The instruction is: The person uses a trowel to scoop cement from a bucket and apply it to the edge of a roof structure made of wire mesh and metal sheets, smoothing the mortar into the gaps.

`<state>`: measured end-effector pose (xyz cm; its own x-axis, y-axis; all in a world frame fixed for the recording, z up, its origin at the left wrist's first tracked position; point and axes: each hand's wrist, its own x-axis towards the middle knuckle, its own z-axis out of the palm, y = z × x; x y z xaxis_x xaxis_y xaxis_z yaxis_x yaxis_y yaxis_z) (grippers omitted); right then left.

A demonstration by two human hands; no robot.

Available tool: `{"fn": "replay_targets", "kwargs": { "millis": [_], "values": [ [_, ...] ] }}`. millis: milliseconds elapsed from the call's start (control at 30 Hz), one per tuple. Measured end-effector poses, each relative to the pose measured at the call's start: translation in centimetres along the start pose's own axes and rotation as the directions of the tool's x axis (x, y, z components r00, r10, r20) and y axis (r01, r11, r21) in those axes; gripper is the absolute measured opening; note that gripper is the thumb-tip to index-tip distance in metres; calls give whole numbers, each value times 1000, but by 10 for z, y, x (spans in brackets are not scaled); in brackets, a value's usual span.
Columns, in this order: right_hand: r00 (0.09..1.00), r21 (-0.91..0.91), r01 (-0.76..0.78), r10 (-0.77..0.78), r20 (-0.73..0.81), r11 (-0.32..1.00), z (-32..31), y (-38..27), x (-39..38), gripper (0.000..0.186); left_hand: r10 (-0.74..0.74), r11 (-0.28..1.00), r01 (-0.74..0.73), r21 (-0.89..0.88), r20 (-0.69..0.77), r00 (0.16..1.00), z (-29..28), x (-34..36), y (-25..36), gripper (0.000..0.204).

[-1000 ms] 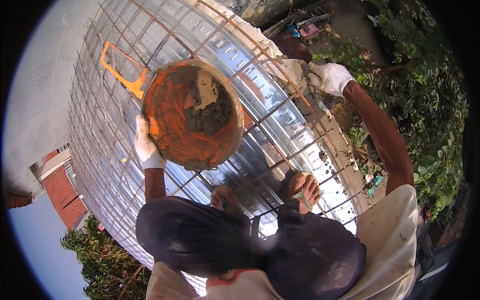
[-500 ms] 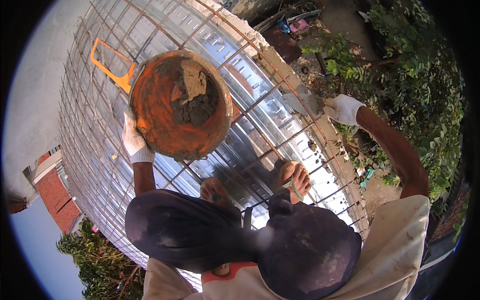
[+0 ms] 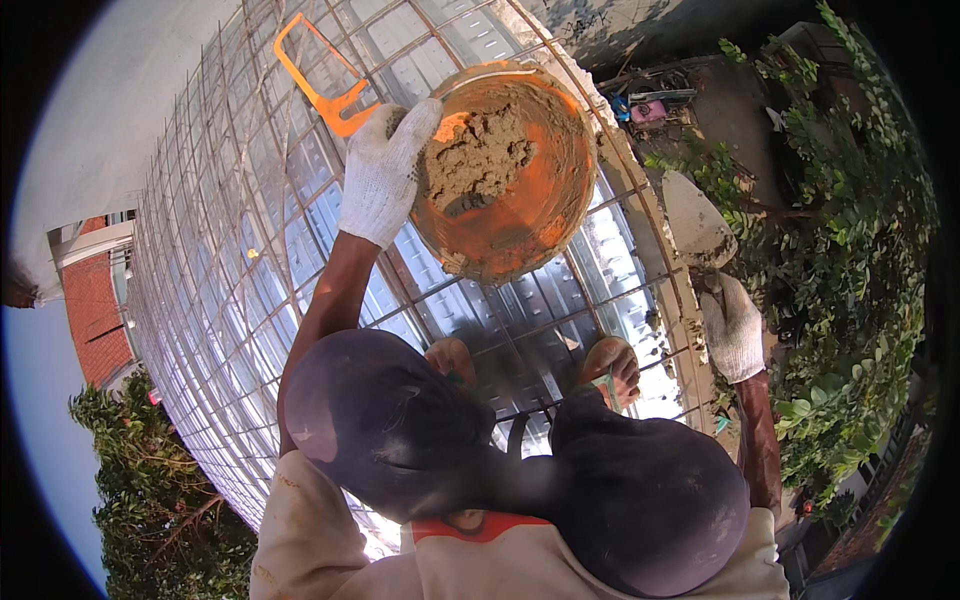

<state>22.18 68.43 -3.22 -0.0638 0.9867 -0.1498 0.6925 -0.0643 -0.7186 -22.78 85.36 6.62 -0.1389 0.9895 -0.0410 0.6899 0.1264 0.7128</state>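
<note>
My left hand (image 3: pixel 383 172), in a white knitted glove, grips the left rim of a round orange bucket (image 3: pixel 548 205). Wet grey-brown mortar (image 3: pixel 482 150) lies inside, heaped toward the left, and more of it smears the walls. The bucket's mouth faces me, over the steel mesh. On the right, my gloved right hand (image 3: pixel 735 328) is closed round a trowel (image 3: pixel 697 220), whose handle is mostly hidden by the fingers. Its broad blade points away from me beside the slab's edge, with mortar on it near the handle.
Rusty rebar mesh (image 3: pixel 300 205) covers the shiny metal decking (image 3: pixel 520 330) under my sandalled feet (image 3: pixel 612 368). An orange hacksaw frame (image 3: pixel 310 85) lies left of the bucket. A rough concrete edge (image 3: pixel 665 275) drops off at right toward leafy branches (image 3: pixel 850 330).
The bucket has shifted right and away from me, and its mortar now sits on the left side. My right hand has come nearer, the trowel blade swinging to point away. The view has shifted too.
</note>
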Motion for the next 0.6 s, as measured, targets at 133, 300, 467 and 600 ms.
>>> {"fn": "replay_targets", "kwargs": {
  "millis": [133,300,467,600],
  "values": [
    [991,-265,135,-127,47,955,39,-87,45,38,92,995,-94,44,50,994,20,6,5,64],
    [986,-476,156,-165,24,865,101,-133,122,18,92,996,-90,-22,63,994,11,-5,2,56],
    [947,-309,301,-243,211,902,111,-146,139,17,73,986,-61,-155,70,995,-2,-12,-18,51],
    [892,-406,394,-235,386,825,143,-172,118,15,136,985,-124,-124,96,986,-1,-12,-20,43]
  ]
}}
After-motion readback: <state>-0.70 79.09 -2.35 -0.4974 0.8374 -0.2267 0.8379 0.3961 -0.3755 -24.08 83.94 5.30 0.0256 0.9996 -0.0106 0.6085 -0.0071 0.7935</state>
